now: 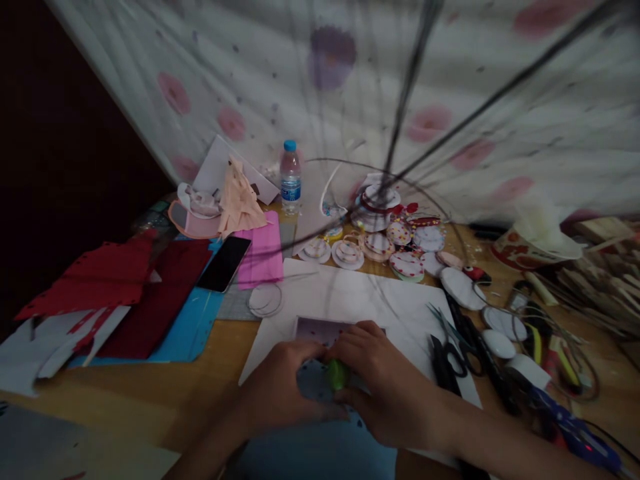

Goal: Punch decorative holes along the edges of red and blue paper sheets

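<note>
My two hands are together over the near part of the white paper sheet on the desk [165,400], and as I judge it, the step in hand is working a small green tool [339,375] against a pale blue sheet [320,453] with dark spots on it. My right hand [375,373] is closed to a narrow grip, fingers above and thumb below, with the green tool between them; its exact kind is too blurred to name. My left hand [280,383] curves in a wide C, its thumb and fingers well apart and the pale blue sheet showing through the gap; I cannot tell whether it pinches that sheet or only steadies it. The green tool sits between my two hands, near the tips of the left fingers, and just beyond them shows a lavender piece [320,328] with a pale edge. The next move, I would say, calls for a steady sheet and the tool well lined up. The scissors [449,333] lie to the right of my right hand, apart from it.
</note>
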